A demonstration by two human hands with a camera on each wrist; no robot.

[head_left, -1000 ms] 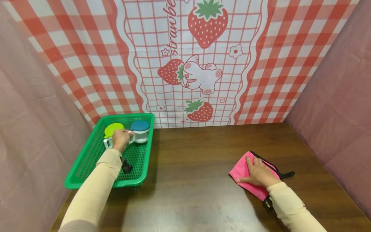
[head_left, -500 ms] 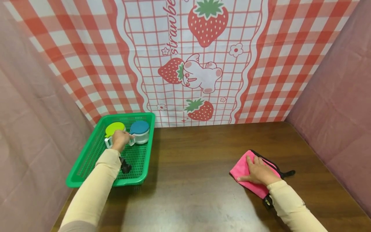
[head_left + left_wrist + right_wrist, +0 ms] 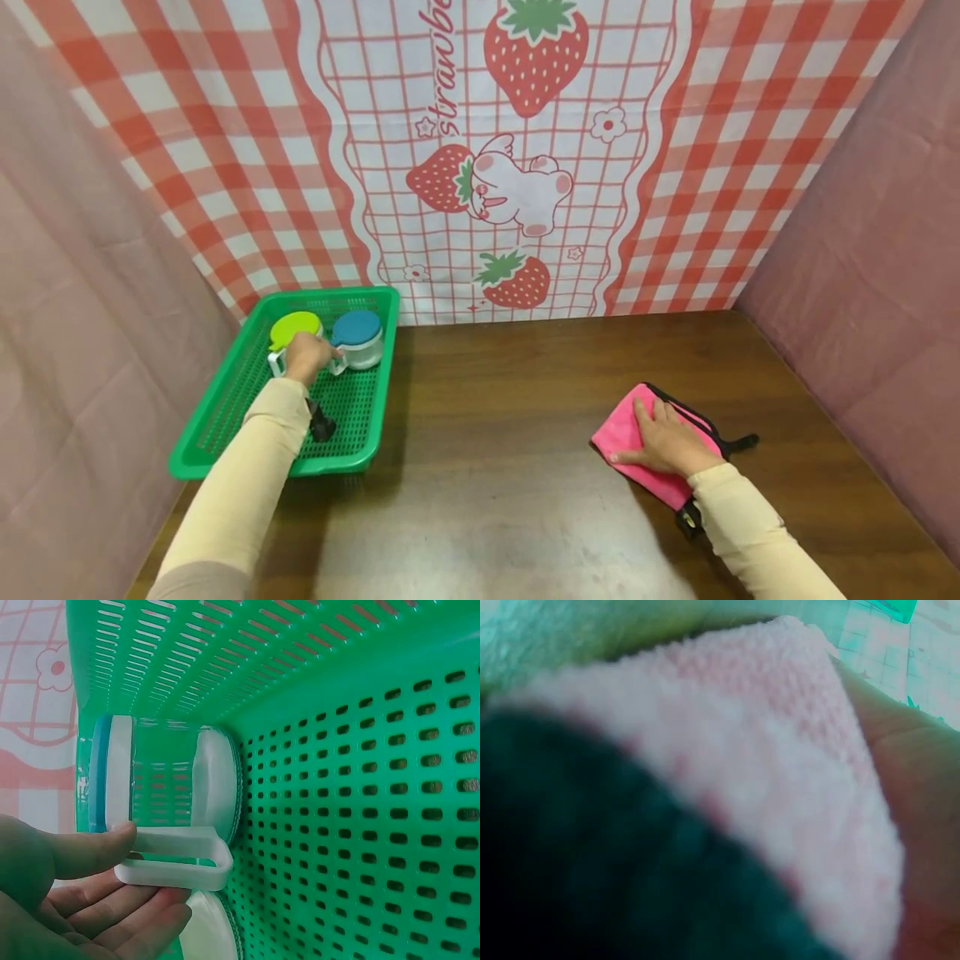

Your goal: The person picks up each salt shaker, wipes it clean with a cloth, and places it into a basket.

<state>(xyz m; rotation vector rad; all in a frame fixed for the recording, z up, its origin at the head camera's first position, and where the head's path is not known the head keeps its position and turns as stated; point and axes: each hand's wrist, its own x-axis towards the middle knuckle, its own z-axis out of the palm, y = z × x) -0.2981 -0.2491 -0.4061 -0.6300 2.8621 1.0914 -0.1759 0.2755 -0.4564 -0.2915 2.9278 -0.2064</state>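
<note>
My left hand [image 3: 306, 358] reaches into the green basket [image 3: 180, 463] and pinches the white handle [image 3: 214, 881] of a clear jar [image 3: 165, 780] with a blue lid [image 3: 357, 327]. In the left wrist view the thumb presses on one side of the handle, with the fingers on the other. Beside it in the basket stands a second jar with a lime-green lid [image 3: 296, 327], its white handle partly behind my hand. My right hand [image 3: 667, 442] lies with spread fingers on a folded pink cloth [image 3: 621, 429] with black edging; this fluffy cloth fills much of the right wrist view, blurred.
The basket stands at the left of the brown wooden table [image 3: 480, 467], close to the checked strawberry backdrop [image 3: 517, 192]. Pinkish curtains [image 3: 862, 317] line both sides. A black strap end [image 3: 742, 443] sticks out from the cloth's right side.
The blue-lidded jar has shifted slightly left and toward me inside the basket, with my left hand at its handle. My right hand stays on the pink cloth.
</note>
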